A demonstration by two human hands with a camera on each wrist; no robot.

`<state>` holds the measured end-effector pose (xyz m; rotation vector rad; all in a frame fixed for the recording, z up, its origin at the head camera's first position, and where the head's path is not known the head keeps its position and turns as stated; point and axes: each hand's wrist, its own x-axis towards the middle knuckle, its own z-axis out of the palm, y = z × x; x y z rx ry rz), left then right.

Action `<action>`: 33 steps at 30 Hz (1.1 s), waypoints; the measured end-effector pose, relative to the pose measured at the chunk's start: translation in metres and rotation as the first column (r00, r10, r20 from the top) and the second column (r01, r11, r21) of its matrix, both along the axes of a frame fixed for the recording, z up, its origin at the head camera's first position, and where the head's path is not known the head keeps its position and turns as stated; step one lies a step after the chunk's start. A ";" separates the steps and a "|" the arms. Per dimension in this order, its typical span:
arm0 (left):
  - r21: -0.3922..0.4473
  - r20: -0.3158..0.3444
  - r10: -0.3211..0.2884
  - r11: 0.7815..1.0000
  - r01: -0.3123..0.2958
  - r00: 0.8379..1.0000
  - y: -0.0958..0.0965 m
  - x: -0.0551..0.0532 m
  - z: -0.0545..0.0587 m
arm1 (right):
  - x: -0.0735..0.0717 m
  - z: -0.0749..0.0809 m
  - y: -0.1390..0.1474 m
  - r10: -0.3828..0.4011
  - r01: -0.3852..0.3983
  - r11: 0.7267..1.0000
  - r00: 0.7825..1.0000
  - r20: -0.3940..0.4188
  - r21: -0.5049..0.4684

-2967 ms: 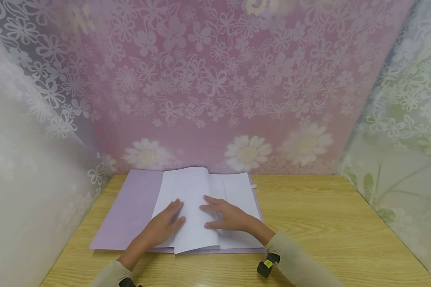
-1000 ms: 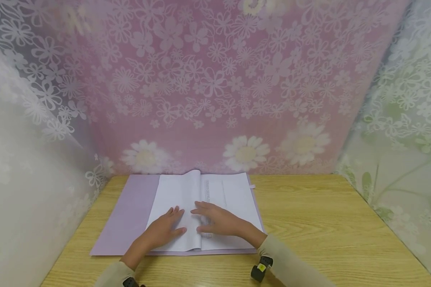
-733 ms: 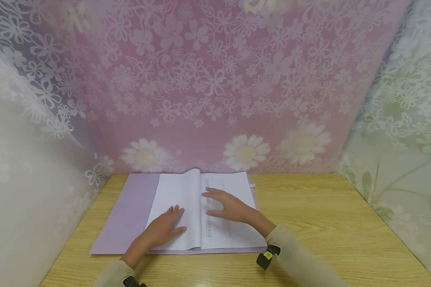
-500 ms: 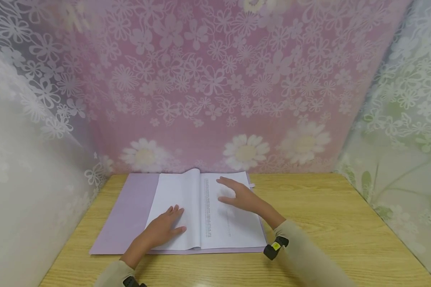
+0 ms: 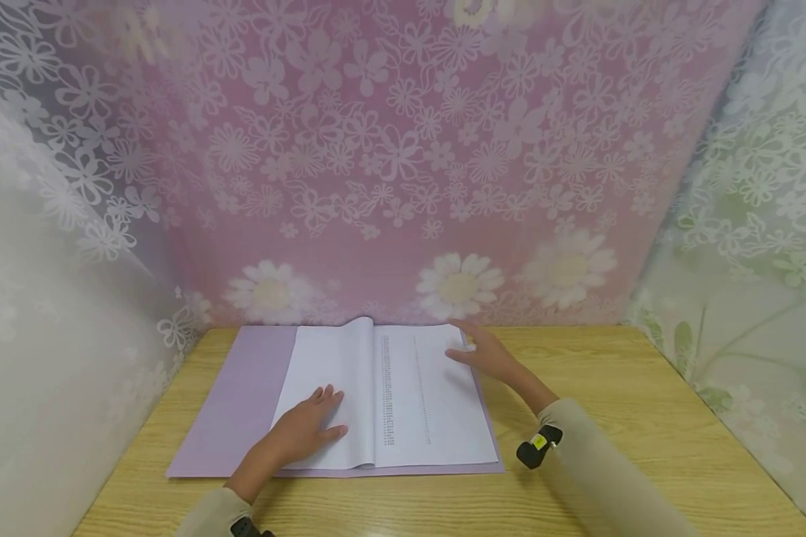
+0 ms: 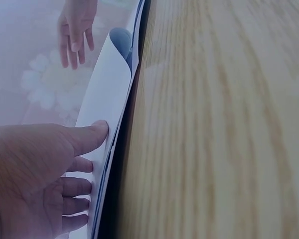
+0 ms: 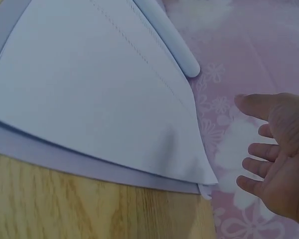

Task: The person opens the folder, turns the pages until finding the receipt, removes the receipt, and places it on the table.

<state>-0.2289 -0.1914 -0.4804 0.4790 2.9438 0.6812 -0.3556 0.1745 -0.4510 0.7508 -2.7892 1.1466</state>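
Note:
A folder with a lilac cover (image 5: 235,403) lies opened on the table, white pages (image 5: 436,418) inside it. Two columns of small print run down the right-hand page. My left hand (image 5: 305,429) rests flat on the left-hand page (image 5: 319,350), fingers spread. In the left wrist view that page (image 6: 107,79) curls up beside the thumb. My right hand (image 5: 486,354) is at the upper right corner of the right-hand page, fingers extended and nothing held. The right wrist view shows this hand (image 7: 281,159) beside the page corner, palm visible, fingers apart from the paper.
The wooden table (image 5: 598,403) extends to the right of the folder. A pink flowered curtain (image 5: 403,246) stands right behind it, with pale sheets on the left (image 5: 60,358) and right (image 5: 745,313). A small pale tab (image 7: 205,191) sticks out at the folder's edge.
A page that stood over the middle has gone down to the left, baring the printed right-hand page. My right hand has moved right and back to the far corner; my left hand stays.

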 end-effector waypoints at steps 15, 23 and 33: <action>-0.009 -0.011 -0.004 1.000 0.003 1.000 0.001 -0.001 -0.001 | -0.018 -0.028 0.020 -0.011 0.013 1.000 0.995 0.101 -0.019; -0.009 -0.016 -0.003 1.000 0.002 1.000 0.002 -0.002 -0.001 | -0.028 -0.037 0.022 -0.019 0.021 1.000 0.989 0.148 -0.009; -0.006 -0.019 -0.003 1.000 0.002 1.000 0.002 -0.001 0.000 | -0.031 -0.039 0.017 -0.028 0.026 0.999 0.992 0.127 0.019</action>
